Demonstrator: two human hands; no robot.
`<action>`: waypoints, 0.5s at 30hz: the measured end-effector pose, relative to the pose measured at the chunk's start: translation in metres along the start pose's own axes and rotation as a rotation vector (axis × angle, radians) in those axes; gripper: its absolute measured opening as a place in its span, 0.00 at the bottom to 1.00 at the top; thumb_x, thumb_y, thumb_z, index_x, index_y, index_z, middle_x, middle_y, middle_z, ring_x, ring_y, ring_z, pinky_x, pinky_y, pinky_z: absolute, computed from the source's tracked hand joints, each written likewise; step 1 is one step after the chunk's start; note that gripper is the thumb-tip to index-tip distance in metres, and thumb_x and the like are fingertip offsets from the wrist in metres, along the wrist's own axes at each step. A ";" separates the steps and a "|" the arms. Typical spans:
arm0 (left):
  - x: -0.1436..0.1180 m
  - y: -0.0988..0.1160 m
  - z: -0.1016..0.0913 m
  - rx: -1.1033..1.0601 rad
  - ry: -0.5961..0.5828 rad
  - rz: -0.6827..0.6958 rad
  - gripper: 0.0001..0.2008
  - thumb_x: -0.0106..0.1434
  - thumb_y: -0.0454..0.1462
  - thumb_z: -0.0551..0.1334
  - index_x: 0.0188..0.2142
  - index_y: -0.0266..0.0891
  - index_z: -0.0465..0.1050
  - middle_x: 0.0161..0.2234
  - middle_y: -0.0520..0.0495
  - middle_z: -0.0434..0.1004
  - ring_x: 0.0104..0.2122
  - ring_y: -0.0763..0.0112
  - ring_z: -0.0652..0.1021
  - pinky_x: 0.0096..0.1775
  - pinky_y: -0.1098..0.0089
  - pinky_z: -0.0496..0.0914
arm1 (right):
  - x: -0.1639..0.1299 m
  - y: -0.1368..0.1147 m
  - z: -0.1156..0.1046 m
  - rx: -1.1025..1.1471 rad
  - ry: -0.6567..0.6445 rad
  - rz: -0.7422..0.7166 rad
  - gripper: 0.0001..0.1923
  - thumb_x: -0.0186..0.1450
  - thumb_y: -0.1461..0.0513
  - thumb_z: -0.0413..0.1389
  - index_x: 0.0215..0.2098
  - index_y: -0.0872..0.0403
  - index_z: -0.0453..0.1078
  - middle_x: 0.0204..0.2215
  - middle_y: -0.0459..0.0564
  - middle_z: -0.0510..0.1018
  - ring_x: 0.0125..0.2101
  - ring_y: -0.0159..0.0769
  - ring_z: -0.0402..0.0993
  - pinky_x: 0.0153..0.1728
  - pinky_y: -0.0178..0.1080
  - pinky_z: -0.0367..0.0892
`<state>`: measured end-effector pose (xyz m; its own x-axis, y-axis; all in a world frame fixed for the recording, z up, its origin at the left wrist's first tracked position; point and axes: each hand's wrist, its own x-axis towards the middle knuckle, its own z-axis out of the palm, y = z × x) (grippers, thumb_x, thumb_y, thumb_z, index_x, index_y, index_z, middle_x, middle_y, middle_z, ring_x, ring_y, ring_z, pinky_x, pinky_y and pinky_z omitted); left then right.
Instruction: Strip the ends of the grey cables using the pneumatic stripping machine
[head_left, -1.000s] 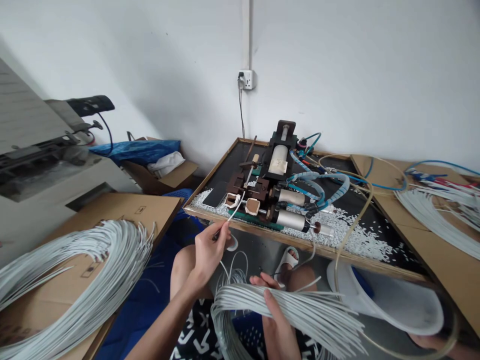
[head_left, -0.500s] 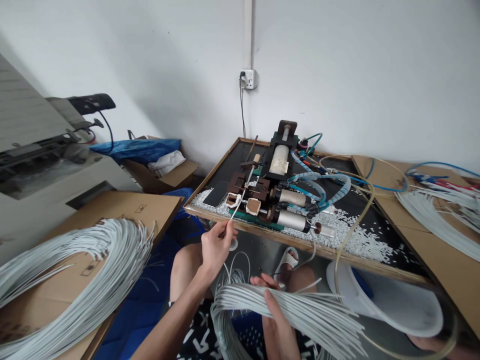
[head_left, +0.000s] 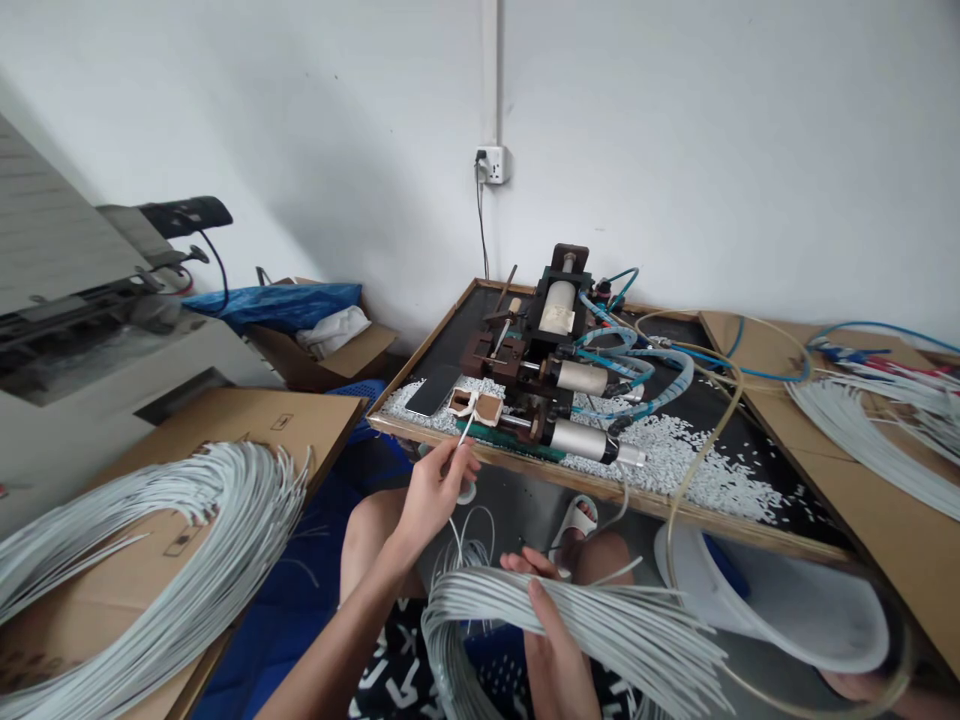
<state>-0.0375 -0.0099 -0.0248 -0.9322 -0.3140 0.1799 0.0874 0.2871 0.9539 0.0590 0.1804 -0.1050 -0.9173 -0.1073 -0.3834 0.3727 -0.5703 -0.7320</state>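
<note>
My left hand [head_left: 437,487] pinches a single white wire [head_left: 466,430] near the table's front edge. The wire's far end reaches between the padded jaws [head_left: 477,404] of a pneumatic machine [head_left: 559,345], and these jaws are pressed together around it. Over my lap, my right hand [head_left: 551,620] wraps round a thick bundle of white wires [head_left: 592,608], thumb on top. The bundle's loose ends fan out to the right, while its other side curves down in a coil.
Short white offcuts [head_left: 697,470] litter the wood-rimmed table around the machine. A black phone [head_left: 433,390] lies left of the jaws. Coiled wires [head_left: 225,500] rest on cardboard at left, and more wires [head_left: 862,430] at right. A white bucket [head_left: 795,610] stands below the table's right side.
The padded jaws have closed together on the wire, and the machine's rear clamp has closed too. My left hand stays nearly in place; my right hand has not moved.
</note>
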 end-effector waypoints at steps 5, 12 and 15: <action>-0.003 0.010 -0.001 -0.069 -0.025 -0.005 0.18 0.72 0.49 0.59 0.32 0.38 0.73 0.25 0.50 0.76 0.25 0.71 0.75 0.29 0.73 0.70 | -0.003 -0.005 0.007 0.075 0.009 0.077 0.21 0.59 0.50 0.70 0.48 0.45 0.78 0.50 0.50 0.84 0.54 0.47 0.78 0.60 0.51 0.69; -0.008 0.015 0.005 -0.055 0.077 0.010 0.21 0.73 0.50 0.57 0.27 0.39 0.68 0.23 0.52 0.71 0.23 0.73 0.71 0.27 0.74 0.67 | -0.003 -0.005 0.009 0.073 0.064 0.077 0.23 0.56 0.49 0.71 0.47 0.46 0.78 0.49 0.50 0.84 0.53 0.47 0.78 0.60 0.50 0.68; -0.008 0.015 0.005 -0.053 0.081 0.016 0.22 0.72 0.50 0.57 0.26 0.40 0.67 0.23 0.52 0.70 0.23 0.73 0.71 0.27 0.74 0.67 | -0.002 -0.006 0.008 0.074 0.045 0.074 0.21 0.58 0.49 0.70 0.47 0.46 0.78 0.49 0.49 0.84 0.54 0.46 0.78 0.60 0.50 0.68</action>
<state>-0.0304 0.0012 -0.0131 -0.8995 -0.3822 0.2119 0.1223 0.2455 0.9617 0.0579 0.1775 -0.0953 -0.8796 -0.1160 -0.4613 0.4267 -0.6209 -0.6576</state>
